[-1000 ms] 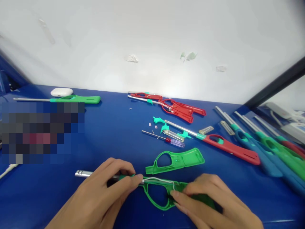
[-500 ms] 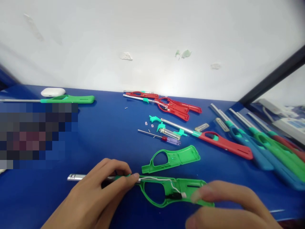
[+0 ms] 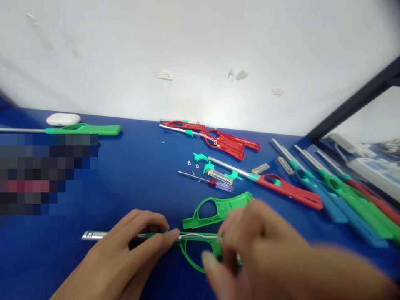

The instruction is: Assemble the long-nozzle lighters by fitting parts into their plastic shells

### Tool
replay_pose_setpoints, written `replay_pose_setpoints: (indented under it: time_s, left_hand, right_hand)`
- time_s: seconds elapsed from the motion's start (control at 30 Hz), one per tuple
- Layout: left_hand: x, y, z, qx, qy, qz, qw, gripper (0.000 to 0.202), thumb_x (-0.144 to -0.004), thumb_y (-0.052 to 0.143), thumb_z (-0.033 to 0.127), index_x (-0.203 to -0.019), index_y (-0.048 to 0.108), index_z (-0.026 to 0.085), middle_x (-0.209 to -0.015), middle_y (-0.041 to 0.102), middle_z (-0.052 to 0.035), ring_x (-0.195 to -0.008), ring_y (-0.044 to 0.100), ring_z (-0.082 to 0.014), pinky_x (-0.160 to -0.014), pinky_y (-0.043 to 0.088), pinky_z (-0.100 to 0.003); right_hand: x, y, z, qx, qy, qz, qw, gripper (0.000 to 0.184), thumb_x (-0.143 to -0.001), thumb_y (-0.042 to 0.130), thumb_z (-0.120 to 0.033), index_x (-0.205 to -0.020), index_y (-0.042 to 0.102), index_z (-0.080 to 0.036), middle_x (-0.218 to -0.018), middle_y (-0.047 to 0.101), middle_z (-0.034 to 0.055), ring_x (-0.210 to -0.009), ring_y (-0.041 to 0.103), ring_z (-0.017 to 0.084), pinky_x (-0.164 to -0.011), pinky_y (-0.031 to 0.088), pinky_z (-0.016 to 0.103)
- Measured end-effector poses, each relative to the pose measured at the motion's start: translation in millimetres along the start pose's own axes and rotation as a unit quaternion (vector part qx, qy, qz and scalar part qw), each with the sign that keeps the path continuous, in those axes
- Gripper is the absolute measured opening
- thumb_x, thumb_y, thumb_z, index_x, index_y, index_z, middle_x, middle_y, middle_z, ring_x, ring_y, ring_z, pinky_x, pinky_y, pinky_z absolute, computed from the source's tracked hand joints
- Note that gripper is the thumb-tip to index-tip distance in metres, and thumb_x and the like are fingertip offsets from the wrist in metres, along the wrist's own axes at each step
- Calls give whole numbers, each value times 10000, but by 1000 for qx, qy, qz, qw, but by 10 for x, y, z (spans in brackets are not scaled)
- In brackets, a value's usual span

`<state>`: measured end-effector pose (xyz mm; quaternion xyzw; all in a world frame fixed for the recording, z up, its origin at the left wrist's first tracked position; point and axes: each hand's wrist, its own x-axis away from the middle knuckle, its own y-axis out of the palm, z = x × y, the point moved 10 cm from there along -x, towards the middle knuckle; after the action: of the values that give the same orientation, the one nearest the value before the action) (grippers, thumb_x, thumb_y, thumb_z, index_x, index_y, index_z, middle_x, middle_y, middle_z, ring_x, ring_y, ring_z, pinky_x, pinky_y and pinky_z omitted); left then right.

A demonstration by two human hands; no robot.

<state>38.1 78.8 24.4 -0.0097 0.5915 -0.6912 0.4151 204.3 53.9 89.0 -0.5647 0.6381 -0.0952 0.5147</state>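
My left hand (image 3: 137, 246) is closed around the metal tube (image 3: 93, 236) of an opened gas lighter, at its dark green collar. A white wire (image 3: 200, 236) runs from the tube along the green handle half (image 3: 190, 259), which lies with its inside up. Curled over that handle half, my right hand (image 3: 262, 250) has its thumb and fingers bent around the middle; what lies between them is hidden, and the hand is blurred. Only a bit of a dark part shows beside the thumb. The other green handle half (image 3: 203, 208) lies just behind, partly covered by my right hand.
A screwdriver (image 3: 215, 183), turquoise pieces (image 3: 208, 167) and clear fuel tanks (image 3: 260, 168) lie mid-table. Behind is an opened red lighter (image 3: 228, 143); nearer, a whole red lighter (image 3: 290, 191). Several lighters (image 3: 340, 191) lie right. A green lighter (image 3: 103, 130) and white case (image 3: 63, 119) are left.
My right hand has moved left and over the green handle half, covering the dark part and the wire's end. My left hand keeps its grip. The view has shifted slightly.
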Motion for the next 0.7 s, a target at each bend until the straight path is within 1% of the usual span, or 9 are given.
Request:
replay_pose_setpoints:
  time_s: [0.07, 0.13, 0.23, 0.3, 0.37, 0.47, 0.53, 0.57, 0.7]
  left_hand:
    - [7, -10, -12, -5, 0, 5, 1000, 274, -1116, 470, 220, -1256, 689, 304, -1151, 714, 11, -970, 742, -66, -880, 538, -50]
    - [-2, -18, -23, -2, -3, 13, 1000, 280, -1122, 480, 202, -1259, 700, 309, -1151, 711, 16, -968, 730, -54, -870, 522, -38]
    - [-28, -18, -15, 14, 5, 27, 1000, 288, -1119, 499, 180, -1278, 697, 316, -1147, 708, 27, -980, 713, -59, -900, 518, -57]
    - [-38, -8, -10, 17, 9, 32, 999, 285, -1117, 511, 176, -1289, 694, 310, -1148, 705, 25, -994, 705, -71, -924, 522, -79]
    - [-33, -15, -2, 22, 12, 41, 999, 265, -1123, 516, 188, -1286, 693, 299, -1142, 701, 18, -1003, 699, -82, -936, 529, -96]
    - [-8, -35, 1, 30, 11, 48, 998, 258, -1129, 515, 195, -1296, 689, 288, -1142, 699, 9, -1007, 699, -87, -922, 543, -104]
    - [5, -29, -6, 25, 8, 38, 999, 272, -1123, 518, 194, -1316, 680, 297, -1155, 705, 11, -1014, 708, -91, -908, 556, -107]
    - [8, -31, -7, 19, 9, 37, 999, 281, -1117, 521, 195, -1323, 677, 306, -1158, 712, 15, -1011, 714, -94, -901, 564, -109]
    - [2, -20, -14, -16, 10, 36, 999, 283, -1094, 558, 233, -1333, 675, 329, -1166, 742, 28, -1010, 745, -114, -901, 596, -135]
  right_hand:
    - [-133, -176, 99, 13, 5, 27, 1000, 160, -1030, 565, -185, -1029, 654, -318, -823, 695, -36, -651, 684, 137, -587, 547, 253]
    - [-234, -322, 322, 105, 9, 22, 994, 125, -1053, 592, -202, -1097, 663, -295, -909, 725, -9, -719, 714, 174, -658, 558, 311]
    - [-254, -253, 781, 239, -3, -92, 967, 171, -1073, 604, -250, -1180, 735, -271, -969, 766, 35, -824, 757, 273, -773, 569, 446]
    - [-201, -191, 1099, 264, 26, -134, 955, 131, -1060, 647, -247, -1111, 764, -273, -954, 770, 32, -862, 762, 290, -827, 567, 480]
    - [-152, -127, 1284, 277, 50, -145, 949, 89, -1032, 709, -263, -1099, 767, -258, -955, 774, 39, -873, 764, 304, -825, 559, 481]
    - [-131, -15, 1343, 288, 59, -144, 945, 96, -1013, 740, -256, -1106, 754, -236, -923, 766, 44, -794, 748, 305, -761, 530, 456]
    - [-143, 50, 1334, 290, 59, -146, 944, 29, -1025, 716, -229, -1026, 743, -238, -868, 747, 31, -753, 726, 296, -749, 508, 446]
    - [-152, 69, 1327, 290, 57, -147, 944, 55, -1029, 706, -223, -987, 736, -239, -845, 739, 25, -748, 719, 297, -755, 500, 448]
    - [-171, -22, 1285, 284, 56, -116, 950, 114, -1039, 687, -255, -930, 715, -238, -850, 752, 29, -775, 724, 311, -800, 500, 471]
